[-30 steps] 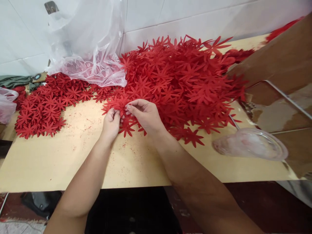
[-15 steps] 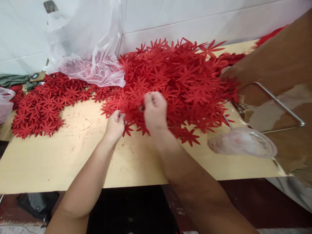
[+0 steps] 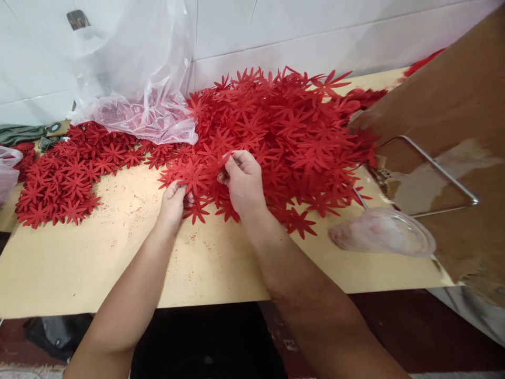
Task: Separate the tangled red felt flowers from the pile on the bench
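Observation:
Many red star-shaped petal pieces lie in a large heap (image 3: pixel 284 137) on the pale tabletop (image 3: pixel 221 273). At the heap's front left edge, my left hand (image 3: pixel 174 200) pinches a red petal piece (image 3: pixel 196 178) by its lower left side. My right hand (image 3: pixel 244 179) is a little to the right, with thumb and fingers pinched on red material at the upper right of that piece. Whether both hands hold the same piece I cannot tell.
A lower red pile (image 3: pixel 63 173) spreads at the left. Behind it hangs a clear plastic bag (image 3: pixel 138 116) by the tiled wall. At the right are a clear plastic cup (image 3: pixel 386 231), a metal wire frame (image 3: pixel 437 166) and a brown cardboard sheet (image 3: pixel 465 116).
My right hand has turned slightly, and a red piece now shows plainly between my two hands. The whole view has shifted a little, moving the scene leftward.

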The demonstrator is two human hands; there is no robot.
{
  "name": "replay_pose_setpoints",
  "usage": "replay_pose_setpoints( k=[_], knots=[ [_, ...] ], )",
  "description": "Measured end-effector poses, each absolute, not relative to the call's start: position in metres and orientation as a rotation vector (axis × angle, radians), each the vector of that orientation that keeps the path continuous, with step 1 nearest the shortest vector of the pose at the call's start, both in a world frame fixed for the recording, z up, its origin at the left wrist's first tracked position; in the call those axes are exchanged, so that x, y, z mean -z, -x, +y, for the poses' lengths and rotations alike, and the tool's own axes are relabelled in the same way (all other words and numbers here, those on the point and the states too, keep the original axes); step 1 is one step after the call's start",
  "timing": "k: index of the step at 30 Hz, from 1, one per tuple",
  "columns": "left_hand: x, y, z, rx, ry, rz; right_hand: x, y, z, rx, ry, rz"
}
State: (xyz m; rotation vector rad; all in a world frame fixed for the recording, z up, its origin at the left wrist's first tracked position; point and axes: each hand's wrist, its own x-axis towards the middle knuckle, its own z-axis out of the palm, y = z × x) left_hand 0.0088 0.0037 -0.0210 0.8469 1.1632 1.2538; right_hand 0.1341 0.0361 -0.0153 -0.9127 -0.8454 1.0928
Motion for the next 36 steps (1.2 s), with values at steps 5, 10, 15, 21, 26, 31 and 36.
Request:
replay_pose_setpoints(
  k=[5, 10, 15, 21, 26, 31, 36],
  knots=[
    [0.020, -0.003, 0.006, -1.287, -0.780, 1.105, 0.014, -0.137, 0.037, -1.376, 0.803, -0.817],
    [0.017, 0.000, 0.008, -1.320, -0.748, 1.101, 0.012, -0.137, 0.033, -1.484, 0.765, -0.844],
    [0.016, 0.001, 0.008, -1.335, -0.734, 1.133, 0.014, -0.136, 0.034, -1.312, 0.899, -0.939],
    [0.017, 0.002, 0.007, -1.322, -0.793, 1.100, 0.020, -0.144, 0.039, -0.955, 1.026, -1.095],
    [0.020, 0.003, 0.008, -1.318, -0.884, 1.129, 0.028, -0.150, 0.042, -0.605, 1.132, -1.260],
    [0.021, 0.001, 0.010, -1.485, -1.000, 1.195, 0.018, -0.142, 0.028, -0.412, 1.190, -1.415],
    [0.020, 0.000, 0.011, -1.611, -1.056, 1.251, 0.012, -0.130, 0.021, -1.062, 1.099, -1.208]
  ],
)
